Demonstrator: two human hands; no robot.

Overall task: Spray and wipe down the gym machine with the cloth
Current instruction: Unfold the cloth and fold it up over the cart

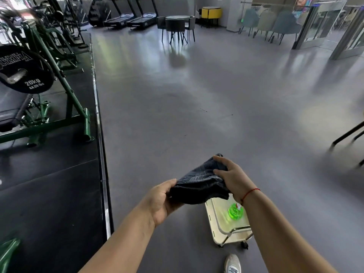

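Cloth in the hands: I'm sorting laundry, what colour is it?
Dark grey; the cloth shows best in the head view.

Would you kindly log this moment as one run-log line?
left hand: grips cloth | right hand: grips cloth | spray bottle: on cart | gym machine: untouched

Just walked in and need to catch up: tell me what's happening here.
A person stands in a gym holding a dark cloth between both hands, left hand gripping its near end and right hand its far end. The green spray bottle sits untouched on the cream cart below. The green weight machine stands off to the left, and neither hand is on it.
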